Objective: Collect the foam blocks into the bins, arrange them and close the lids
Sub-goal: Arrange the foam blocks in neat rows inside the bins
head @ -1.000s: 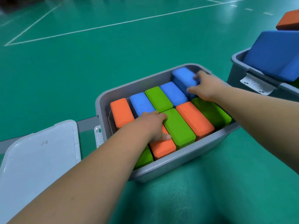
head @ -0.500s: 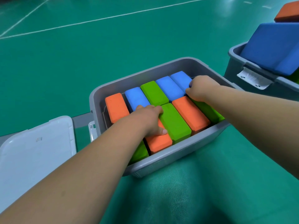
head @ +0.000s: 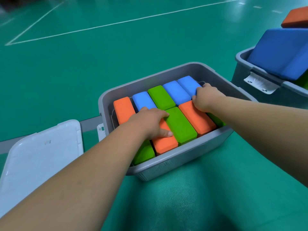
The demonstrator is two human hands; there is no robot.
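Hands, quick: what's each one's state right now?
Left hand: open, pressing on the orange block.
Right hand: curled against the end of a blue block; grip cannot be told.

The foam blocks (head: 180, 125) look matt and finely grained; the grey bin (head: 175, 161) is smooth plastic. The white lid (head: 41, 157) is glossy plastic; the green floor (head: 83, 55) has a soft sheen.

blocks (head: 180, 125) in two rows inside bin (head: 166, 161) | lid (head: 41, 152) left | second bin (head: 240, 70) right, apparently apart

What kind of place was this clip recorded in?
Probably an indoor sports hall: a green court floor with painted white lines, and foam blocks packed in grey bins standing on it.
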